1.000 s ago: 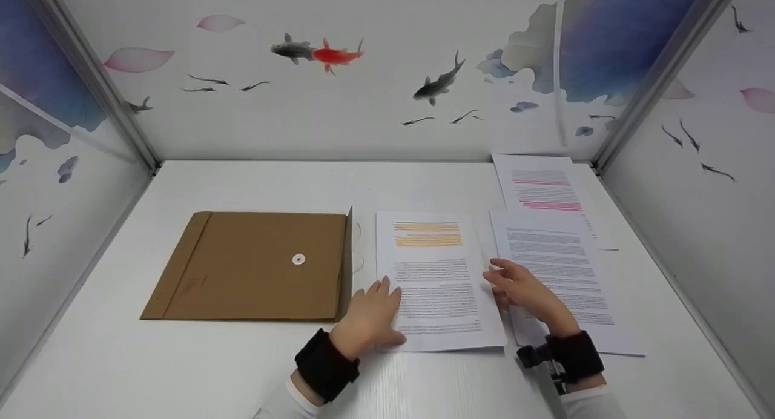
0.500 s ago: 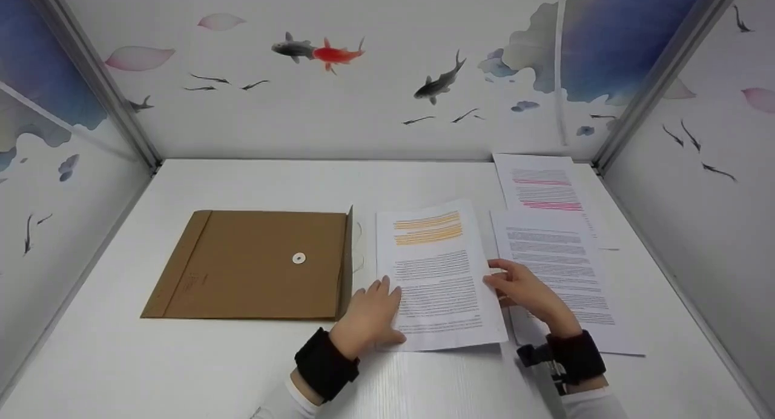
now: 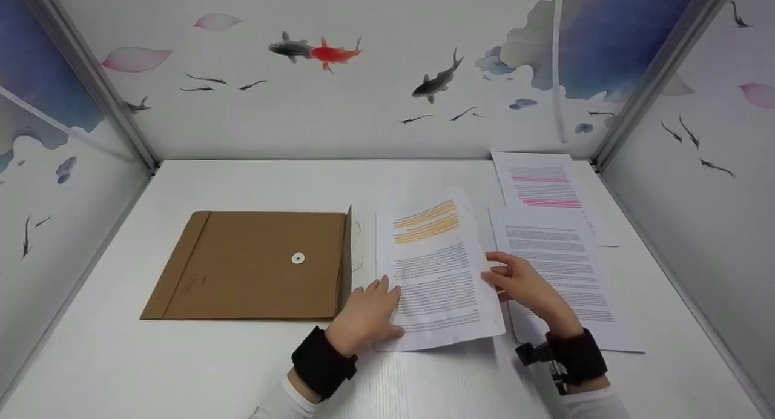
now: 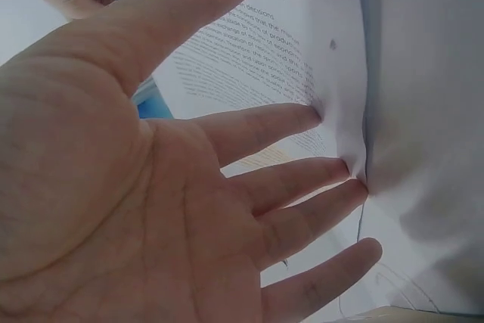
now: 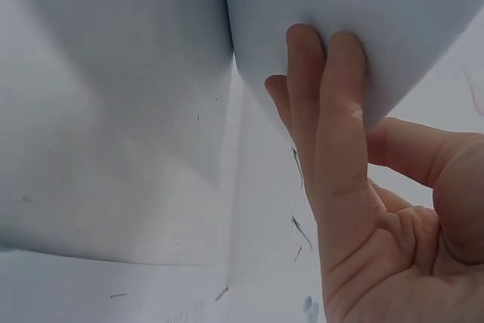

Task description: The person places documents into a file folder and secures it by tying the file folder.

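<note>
Clock directions are taken in the head view, 12 toward the far side of the table point(image 3: 181, 370).

Orange-highlighted page point(image 3: 433, 286): between the two hands, in contact with both. Center at 2 o'clock from the left hand point(image 3: 365, 317), 9 o'clock from the right hand point(image 3: 525, 287). Left side low; right side raised and bowed, lower right corner off the table with shadow beneath. Number of leaves underneath: cannot tell.

Left hand: fingers straight and spread, some fingertips pressing the page's left edge, thumb near its lower left corner. Not gripping.

Right hand: clamped on the page's right edge at 3 o'clock, held between thumb and fingers; the right wrist view shows fingertips laid against the blank back face. Hands well apart, page spanning the gap.

Brown envelope point(image 3: 260, 264): at 10 o'clock from the left hand, flat; white button point(image 3: 298, 258) on its face, flap side at 3 o'clock, just beside the page.

Plain text page point(image 3: 557, 267): partly under the right hand in the head view; contact cannot be told. Pink-highlighted page point(image 3: 539, 177): at 12 o'clock from the right hand, lower part overlapped by the plain one.
</note>
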### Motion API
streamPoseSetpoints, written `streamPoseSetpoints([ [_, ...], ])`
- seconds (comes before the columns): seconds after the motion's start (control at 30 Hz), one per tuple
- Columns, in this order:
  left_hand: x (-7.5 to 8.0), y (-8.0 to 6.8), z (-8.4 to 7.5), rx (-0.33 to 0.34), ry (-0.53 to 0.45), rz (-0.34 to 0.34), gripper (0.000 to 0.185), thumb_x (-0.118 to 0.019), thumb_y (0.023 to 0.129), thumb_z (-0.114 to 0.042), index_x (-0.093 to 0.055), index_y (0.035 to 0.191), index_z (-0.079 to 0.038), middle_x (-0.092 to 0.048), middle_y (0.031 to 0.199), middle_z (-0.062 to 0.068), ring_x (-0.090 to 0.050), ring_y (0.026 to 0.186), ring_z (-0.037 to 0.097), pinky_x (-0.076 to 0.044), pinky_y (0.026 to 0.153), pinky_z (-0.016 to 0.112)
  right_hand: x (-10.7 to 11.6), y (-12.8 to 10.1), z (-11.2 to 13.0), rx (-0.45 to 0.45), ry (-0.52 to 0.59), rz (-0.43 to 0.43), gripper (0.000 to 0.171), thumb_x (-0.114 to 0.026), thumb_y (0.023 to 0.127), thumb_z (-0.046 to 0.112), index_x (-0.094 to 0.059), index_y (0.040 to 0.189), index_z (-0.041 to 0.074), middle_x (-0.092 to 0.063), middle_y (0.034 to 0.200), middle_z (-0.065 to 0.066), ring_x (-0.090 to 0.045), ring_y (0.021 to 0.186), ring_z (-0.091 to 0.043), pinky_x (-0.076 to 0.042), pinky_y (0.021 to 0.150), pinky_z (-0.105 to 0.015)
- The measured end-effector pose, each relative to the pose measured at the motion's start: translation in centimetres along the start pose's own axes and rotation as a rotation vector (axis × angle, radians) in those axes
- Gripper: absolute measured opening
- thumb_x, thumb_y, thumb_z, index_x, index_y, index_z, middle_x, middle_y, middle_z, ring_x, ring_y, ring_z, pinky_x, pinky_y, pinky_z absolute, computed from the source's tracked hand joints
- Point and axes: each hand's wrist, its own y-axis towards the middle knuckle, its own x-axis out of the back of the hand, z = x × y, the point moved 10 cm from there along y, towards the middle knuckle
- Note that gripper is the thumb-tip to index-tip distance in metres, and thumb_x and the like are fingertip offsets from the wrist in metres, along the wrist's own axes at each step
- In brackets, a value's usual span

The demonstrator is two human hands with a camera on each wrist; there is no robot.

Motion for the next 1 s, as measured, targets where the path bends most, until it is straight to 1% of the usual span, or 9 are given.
streamPoseSetpoints([
  [0.13, 0.4, -0.1, 0.0, -0.019, -0.024, 0.016, 0.070, -0.074, 0.091, -0.038, -0.052, 0.148, -0.003, -0.049, 0.156, 0.022, -0.052, 0.143, 0.035, -0.046, 0.114, 0.051, 0.4, -0.2, 0.1, -0.005, 0.034, -0.004, 0.059, -0.057, 0.104, 0.016, -0.034, 0.152, -0.011, -0.073, 0.121, -0.021, -0.074, 0.089, -0.008, -0.061, 0.075, -0.027],
  [0.23, 1.1, -0.3, -0.1, -0.036, -0.029, 0.001, 0.067, -0.072, 0.093, -0.039, -0.053, 0.146, -0.002, -0.053, 0.153, 0.020, -0.058, 0.137, 0.035, -0.051, 0.109, 0.048, 0.8, -0.5, 0.4, -0.004, 0.054, -0.022, 0.064, -0.059, 0.104, 0.018, -0.031, 0.153, -0.011, -0.073, 0.122, -0.019, -0.074, 0.091, -0.007, -0.061, 0.077, -0.026],
  [0.33, 1.9, -0.6, 0.0, -0.042, -0.047, -0.022, 0.061, -0.069, 0.096, -0.039, -0.056, 0.142, -0.001, -0.060, 0.145, 0.017, -0.066, 0.125, 0.033, -0.056, 0.100, 0.046, 1.3, -0.7, 0.6, 0.001, 0.084, -0.034, 0.067, -0.061, 0.103, 0.019, -0.029, 0.154, -0.011, -0.073, 0.124, -0.017, -0.075, 0.093, -0.007, -0.061, 0.078, -0.026],
  [0.43, 2.9, -1.1, 0.2, -0.038, -0.074, -0.047, 0.053, -0.067, 0.097, -0.038, -0.062, 0.133, 0.001, -0.065, 0.134, 0.015, -0.070, 0.106, 0.029, -0.058, 0.087, 0.043, 1.7, -0.8, 0.7, 0.004, 0.120, -0.046, 0.068, -0.060, 0.104, 0.019, -0.027, 0.155, -0.010, -0.075, 0.122, -0.010, -0.075, 0.094, -0.006, -0.061, 0.078, -0.026],
  [0.57, 4.1, -1.7, 0.7, -0.028, -0.100, -0.083, 0.044, -0.067, 0.098, -0.037, -0.067, 0.118, 0.002, -0.070, 0.112, 0.013, -0.062, 0.082, 0.021, -0.053, 0.071, 0.038, 2.2, -1.0, 0.5, -0.010, 0.172, -0.067, 0.066, -0.058, 0.104, 0.019, -0.027, 0.156, -0.008, -0.077, 0.113, 0.005, -0.075, 0.094, -0.006, -0.061, 0.079, -0.026],
  [0.67, 4.8, -2.0, 1.3, -0.011, -0.144, -0.106, 0.038, -0.066, 0.099, -0.035, -0.069, 0.110, 0.002, -0.067, 0.095, 0.010, -0.052, 0.074, 0.017, -0.044, 0.063, 0.033, 2.5, -1.0, 0.4, -0.024, 0.198, -0.082, 0.065, -0.057, 0.105, 0.019, -0.027, 0.156, -0.007, -0.077, 0.107, 0.011, -0.075, 0.094, -0.006, -0.061, 0.079, -0.025],
  [0.8, 5.2, -2.2, 2.4, 0.030, -0.258, -0.114, 0.032, -0.065, 0.099, -0.033, -0.068, 0.099, -0.001, -0.054, 0.075, 0.004, -0.046, 0.068, 0.016, -0.034, 0.059, 0.029, 2.8, -1.0, 0.5, -0.027, 0.224, -0.099, 0.064, -0.057, 0.105, 0.020, -0.027, 0.155, -0.007, -0.077, 0.105, 0.012, -0.075, 0.092, -0.006, -0.060, 0.079, -0.025],
  [0.9, 5.2, -2.1, 3.1, 0.063, -0.323, -0.111, 0.033, -0.063, 0.100, -0.034, -0.067, 0.091, -0.003, -0.044, 0.067, 0.000, -0.045, 0.064, 0.016, -0.032, 0.056, 0.027, 3.0, -1.1, 0.7, -0.021, 0.252, -0.121, 0.063, -0.056, 0.106, 0.019, -0.026, 0.155, -0.007, -0.077, 0.104, 0.013, -0.075, 0.091, -0.006, -0.060, 0.078, -0.024],
  [1.0, 5.3, -2.0, 3.5, 0.076, -0.363, -0.123, 0.036, -0.062, 0.101, -0.036, -0.067, 0.086, -0.003, -0.040, 0.063, -0.003, -0.043, 0.060, 0.015, -0.031, 0.055, 0.026, 3.3, -1.1, 0.8, -0.014, 0.276, -0.142, 0.062, -0.055, 0.106, 0.018, -0.026, 0.155, -0.007, -0.077, 0.103, 0.014, -0.076, 0.091, -0.005, -0.060, 0.077, -0.023],
])
